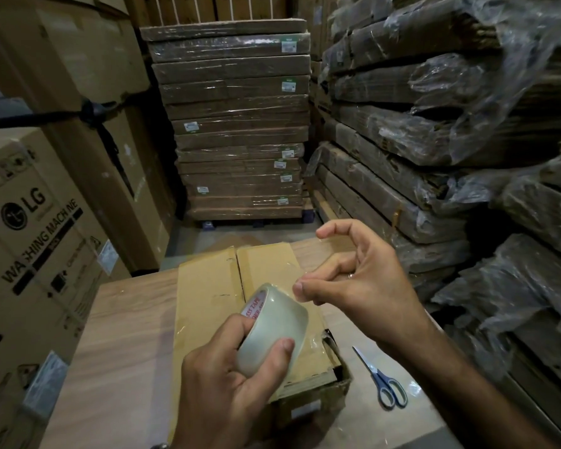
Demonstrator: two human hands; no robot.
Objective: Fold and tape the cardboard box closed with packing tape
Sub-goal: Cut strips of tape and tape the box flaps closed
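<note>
A brown cardboard box lies on the wooden table with its top flaps folded shut and a seam running down the middle. My left hand grips a roll of clear packing tape above the near end of the box. Just right of the roll, my right hand pinches the loose end of the clear tape between thumb and fingertip, its other fingers curled loosely above the box's right edge.
Blue-handled scissors lie on the table right of the box. Large washing machine cartons stand at the left. Stacked wrapped flat cartons fill the back, and plastic-covered bundles pile up at the right.
</note>
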